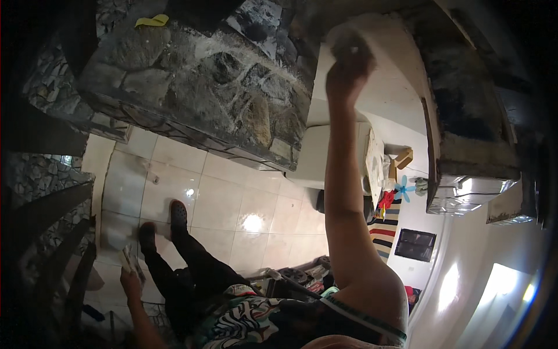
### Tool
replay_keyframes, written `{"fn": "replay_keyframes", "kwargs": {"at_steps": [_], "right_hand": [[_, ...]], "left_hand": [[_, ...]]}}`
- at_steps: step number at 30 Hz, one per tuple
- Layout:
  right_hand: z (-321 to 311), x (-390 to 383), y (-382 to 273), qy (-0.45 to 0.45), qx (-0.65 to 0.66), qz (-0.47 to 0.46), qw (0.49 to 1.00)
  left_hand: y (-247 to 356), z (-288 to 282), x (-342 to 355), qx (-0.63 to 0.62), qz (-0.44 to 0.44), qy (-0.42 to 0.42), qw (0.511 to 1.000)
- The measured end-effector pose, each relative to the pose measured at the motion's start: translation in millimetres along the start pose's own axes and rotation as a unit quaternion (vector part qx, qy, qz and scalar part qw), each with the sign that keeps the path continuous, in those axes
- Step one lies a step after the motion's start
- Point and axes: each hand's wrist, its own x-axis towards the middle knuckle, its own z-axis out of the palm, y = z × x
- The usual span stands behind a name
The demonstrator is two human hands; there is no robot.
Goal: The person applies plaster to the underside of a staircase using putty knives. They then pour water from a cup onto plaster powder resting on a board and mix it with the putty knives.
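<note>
My right arm reaches far forward and up, and my right hand [347, 78] is closed at the pale wall panel [392, 55] beside the stone-faced counter. A dark, roundish thing [351, 47] sits at its fingers; motion blurs it, and its kind does not show. Low at my left side, my left hand [132, 283] grips a thin, flat, whitish thing [128, 256] that sticks up past the fingers. I cannot make out what it is.
The grey stone counter [232, 87] spans the far side, with a yellow strip [152, 21] on top. A white appliance-like box [317, 148] stands beyond my right arm. A rough-edged ledge [474, 168] juts out at right. Pale tiles [226, 198] cover the floor.
</note>
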Motion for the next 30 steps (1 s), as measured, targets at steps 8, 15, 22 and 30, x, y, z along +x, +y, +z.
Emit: {"fn": "replay_keyframes", "kwargs": {"at_steps": [8,15,22,30], "right_hand": [[-16.0,-100.5,7.3,-0.203,-0.001,0.128,0.971],[-84.2,-155.3,-13.9,-0.151,0.147,0.613,0.762],[-115.5,-173.5,-38.4,0.057,0.350,0.691,0.630],[-139.9,-91.5,-63.8,-0.211,-0.032,0.472,0.855]], "left_hand": [[-1.1,4.5,-4.6,0.067,-0.009,0.060,0.996],[15.4,-7.0,-28.7,0.050,-0.025,0.021,0.998],[-10.0,-14.3,-24.3,-0.050,0.011,0.043,0.998],[16.0,-26.9,-12.2,0.009,0.019,0.039,0.999]]}}
